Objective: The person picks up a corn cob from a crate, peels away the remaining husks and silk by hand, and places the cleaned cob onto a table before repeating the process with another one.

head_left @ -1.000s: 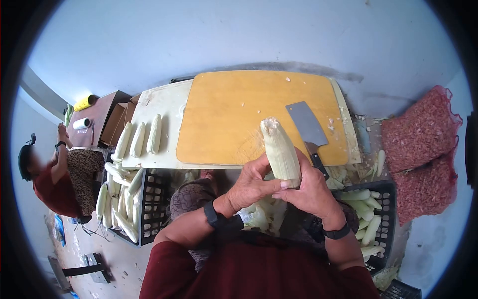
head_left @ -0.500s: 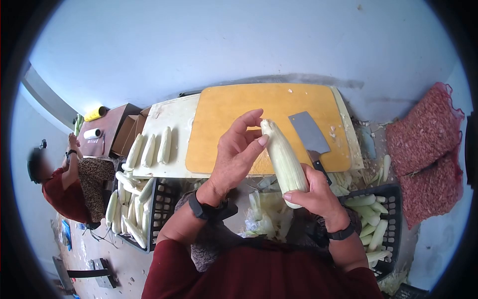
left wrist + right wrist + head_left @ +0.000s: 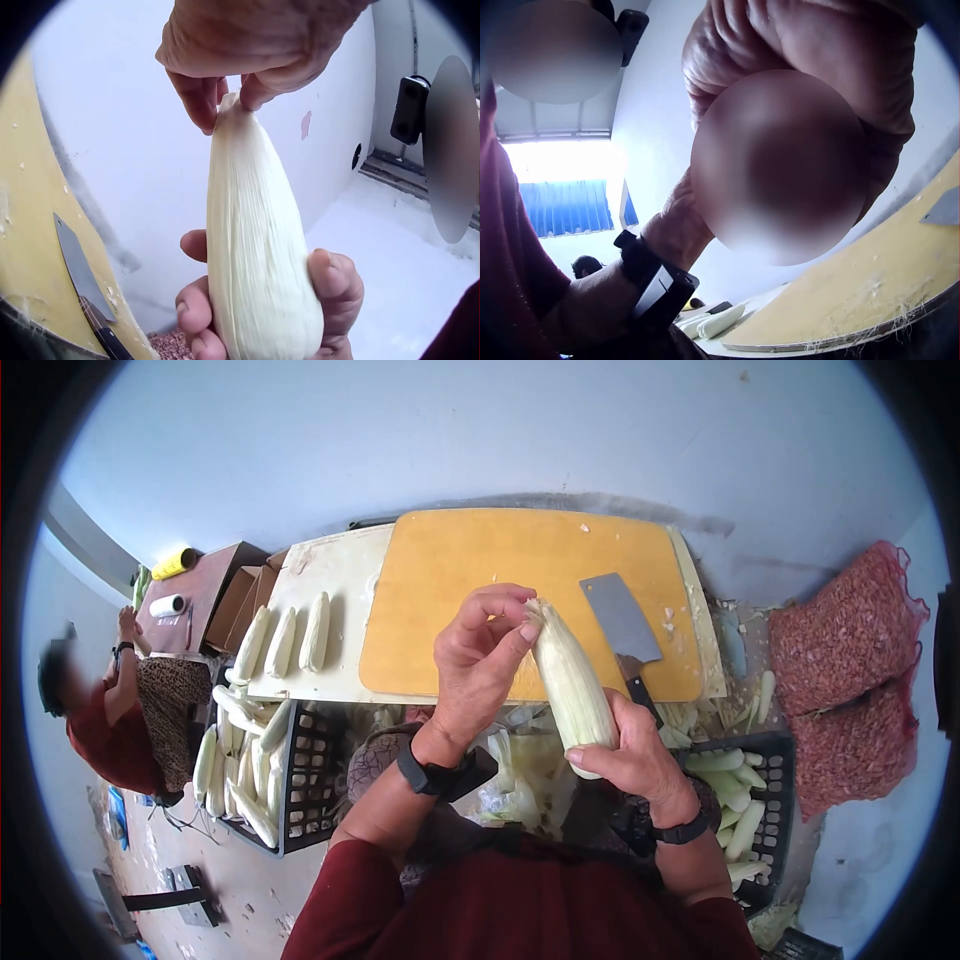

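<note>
A pale ear of corn in its husk (image 3: 573, 690) is held up at a slant in front of the yellow board (image 3: 450, 580). The right hand (image 3: 640, 755) grips its thick lower end, thumb across the front. At the narrow top, the left hand (image 3: 478, 660) pinches the tip between thumb and fingers. The left wrist view shows the husk (image 3: 259, 225) whole, with the left hand (image 3: 262, 45) above and the right hand's fingers (image 3: 196, 315) round the base. In the right wrist view a blurred patch hides the grasp.
A cleaver (image 3: 622, 618) lies on the board's right side. Several ears (image 3: 314, 632) rest on the pale table at left. Black crates (image 3: 300, 780) of ears stand at both sides, net sacks (image 3: 850, 630) at far right. Another person (image 3: 110, 710) is at far left.
The left hand has left the lower part of the ear and moved up to its tip, where its fingers have closed. The right hand keeps its grip on the base.
</note>
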`<state>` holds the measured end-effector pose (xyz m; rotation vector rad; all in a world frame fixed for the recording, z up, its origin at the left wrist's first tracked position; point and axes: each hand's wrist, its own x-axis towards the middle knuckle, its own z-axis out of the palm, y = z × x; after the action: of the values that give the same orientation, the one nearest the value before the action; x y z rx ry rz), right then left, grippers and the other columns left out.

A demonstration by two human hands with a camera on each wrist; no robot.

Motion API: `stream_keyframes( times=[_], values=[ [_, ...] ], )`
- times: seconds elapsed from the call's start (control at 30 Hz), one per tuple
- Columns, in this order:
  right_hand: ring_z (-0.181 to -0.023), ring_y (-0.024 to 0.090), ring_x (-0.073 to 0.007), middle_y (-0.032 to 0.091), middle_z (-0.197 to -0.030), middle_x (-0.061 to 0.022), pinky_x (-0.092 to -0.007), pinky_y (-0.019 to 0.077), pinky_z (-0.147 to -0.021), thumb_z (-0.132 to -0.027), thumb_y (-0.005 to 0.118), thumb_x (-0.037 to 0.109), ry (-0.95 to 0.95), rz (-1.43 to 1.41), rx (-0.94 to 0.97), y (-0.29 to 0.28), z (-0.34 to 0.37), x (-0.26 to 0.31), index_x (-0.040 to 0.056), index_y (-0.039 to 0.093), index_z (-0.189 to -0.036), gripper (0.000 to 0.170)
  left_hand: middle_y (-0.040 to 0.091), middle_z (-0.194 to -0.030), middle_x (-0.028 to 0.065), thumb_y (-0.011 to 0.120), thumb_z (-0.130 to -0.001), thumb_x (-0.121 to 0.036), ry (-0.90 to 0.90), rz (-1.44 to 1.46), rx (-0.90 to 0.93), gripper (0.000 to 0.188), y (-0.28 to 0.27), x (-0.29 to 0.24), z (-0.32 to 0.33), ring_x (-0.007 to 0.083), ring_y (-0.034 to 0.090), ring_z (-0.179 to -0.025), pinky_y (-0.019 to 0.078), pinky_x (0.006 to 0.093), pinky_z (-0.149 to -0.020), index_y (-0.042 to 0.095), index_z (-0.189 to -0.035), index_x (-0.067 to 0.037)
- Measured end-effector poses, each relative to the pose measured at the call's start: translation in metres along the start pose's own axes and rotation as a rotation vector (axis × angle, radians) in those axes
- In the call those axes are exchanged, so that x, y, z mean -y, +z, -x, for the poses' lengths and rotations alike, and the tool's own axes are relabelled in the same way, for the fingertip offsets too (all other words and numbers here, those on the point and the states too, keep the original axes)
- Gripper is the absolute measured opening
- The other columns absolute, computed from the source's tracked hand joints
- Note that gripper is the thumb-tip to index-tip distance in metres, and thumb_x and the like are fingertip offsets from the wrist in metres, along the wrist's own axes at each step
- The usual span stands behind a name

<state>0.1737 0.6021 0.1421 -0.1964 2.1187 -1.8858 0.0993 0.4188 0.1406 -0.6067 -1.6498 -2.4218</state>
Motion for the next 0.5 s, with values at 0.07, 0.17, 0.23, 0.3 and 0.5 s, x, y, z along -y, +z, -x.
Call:
stream_keyframes(
  times=[0.07,0.17,0.23,0.3,0.5],
  values=[
    [-0.091,0.057,-0.0163,0.060,-0.101,-0.0128,-0.0304,0.0468,-0.080,-0.069,0.070,0.015,-0.003,0.026,0.010,0.001,0.000,0.003,-0.0077,0.045,-0.119,0.060,0.050,-0.114,0.0091,0.058,-0.084,0.006,0.008,0.022,-0.037,0.012,0.002,0.001,0.003,0.0123,0.057,-0.090,0.0484,0.0252,-0.076,0.055,-0.094,-0.001],
    [-0.091,0.057,-0.0161,0.060,-0.102,-0.0127,-0.0300,0.0464,-0.081,-0.069,0.071,0.014,0.017,-0.076,0.021,0.002,0.001,0.004,-0.0081,0.045,-0.119,0.061,0.049,-0.116,0.0107,0.059,-0.082,0.007,0.067,-0.022,-0.029,0.012,0.003,0.000,0.007,0.0130,0.057,-0.093,0.0499,0.0260,-0.077,0.056,-0.092,0.000],
    [-0.091,0.057,-0.0157,0.060,-0.101,-0.0124,-0.0297,0.0464,-0.080,-0.069,0.071,0.013,0.022,-0.080,0.028,0.001,0.001,0.002,-0.0083,0.045,-0.119,0.061,0.047,-0.118,0.0136,0.060,-0.080,0.008,0.170,-0.155,-0.008,0.014,0.004,0.001,0.009,0.0144,0.056,-0.095,0.0520,0.0269,-0.078,0.056,-0.091,0.001],
    [-0.090,0.057,-0.0153,0.059,-0.101,-0.0121,-0.0293,0.0463,-0.080,-0.069,0.071,0.012,0.026,-0.083,0.036,0.002,0.002,0.002,-0.0085,0.044,-0.119,0.060,0.046,-0.118,0.0148,0.060,-0.079,0.008,0.186,-0.181,-0.024,0.014,0.007,-0.002,0.011,0.0149,0.057,-0.095,0.0526,0.0275,-0.078,0.057,-0.091,0.001],
    [-0.083,0.053,-0.0105,0.057,-0.093,-0.0043,-0.0254,0.0442,-0.075,-0.068,0.066,0.012,0.048,-0.102,0.033,0.006,0.004,0.005,-0.0032,0.048,-0.114,0.052,0.046,-0.120,0.0156,0.059,-0.081,0.005,0.207,-0.203,-0.007,0.017,0.006,-0.006,0.014,0.0152,0.057,-0.094,0.0512,0.0284,-0.079,0.055,-0.097,0.001]
  ],
)
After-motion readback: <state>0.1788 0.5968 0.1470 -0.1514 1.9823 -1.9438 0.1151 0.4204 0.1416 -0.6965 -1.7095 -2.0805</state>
